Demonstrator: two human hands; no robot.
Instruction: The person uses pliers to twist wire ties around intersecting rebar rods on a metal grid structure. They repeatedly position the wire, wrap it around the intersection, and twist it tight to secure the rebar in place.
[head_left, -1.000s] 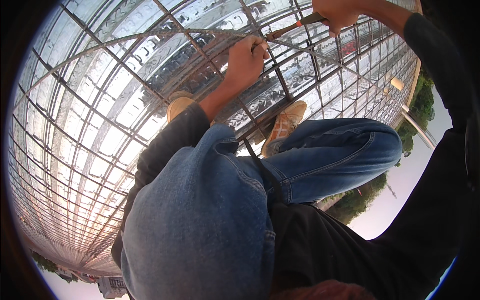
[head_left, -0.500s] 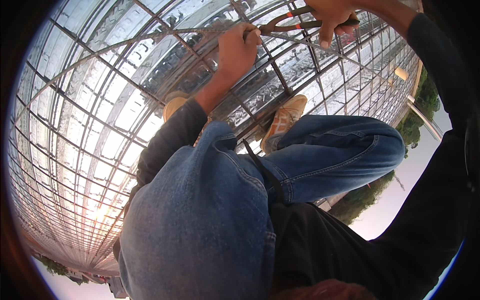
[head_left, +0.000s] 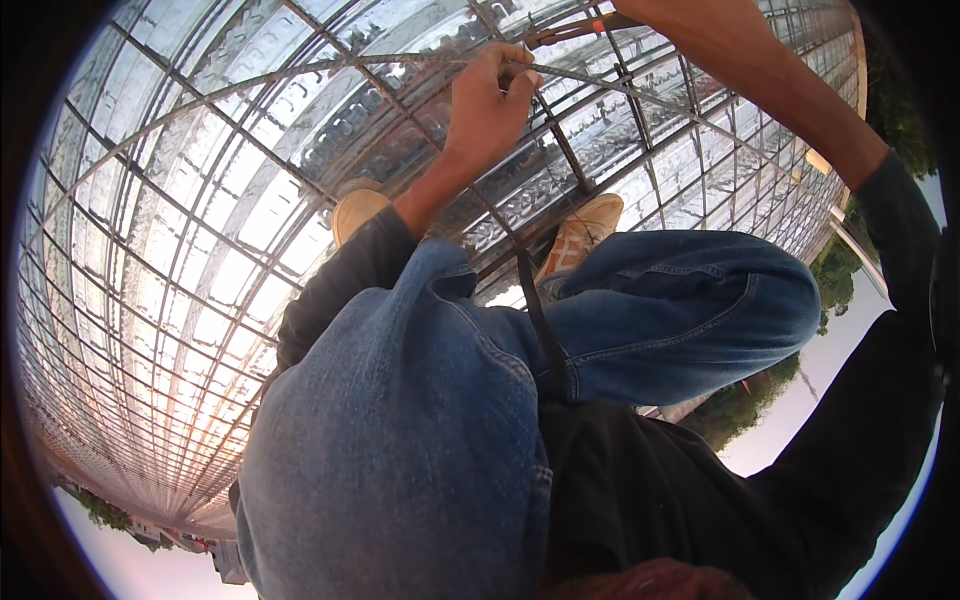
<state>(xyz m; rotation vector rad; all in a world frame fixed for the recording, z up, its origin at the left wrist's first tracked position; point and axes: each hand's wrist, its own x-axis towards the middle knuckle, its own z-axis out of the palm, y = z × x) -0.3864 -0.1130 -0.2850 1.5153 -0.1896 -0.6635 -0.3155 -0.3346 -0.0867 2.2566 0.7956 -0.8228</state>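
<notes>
My left hand [head_left: 488, 112] is closed in a pinch beside a crossing of the steel rebar mesh [head_left: 575, 165]. What its thumb and fingers hold, if anything, is too small to make out. A long, thinner bar [head_left: 290, 72] runs across the mesh at this hand. At the top edge my right hand [head_left: 668, 12] grips dark pincers [head_left: 572, 33] with an orange band on the handle. Their jaws are just right of my left fingertips. Much of the right hand and the handle ends is cut off by the frame.
Shiny ribbed metal sheeting [head_left: 190, 215] lies under the mesh. My tan shoes [head_left: 583, 228] stand on the bars, and my bent knees in blue jeans [head_left: 400, 400] fill the middle. Trees [head_left: 835, 275] and a pale pole [head_left: 858, 250] are beyond the right edge.
My right hand has moved up, partly out of view, with the pincers. Their handles were spread apart before; now one banded handle shows. My left hand has shifted slightly right, its fingers rearranged.
</notes>
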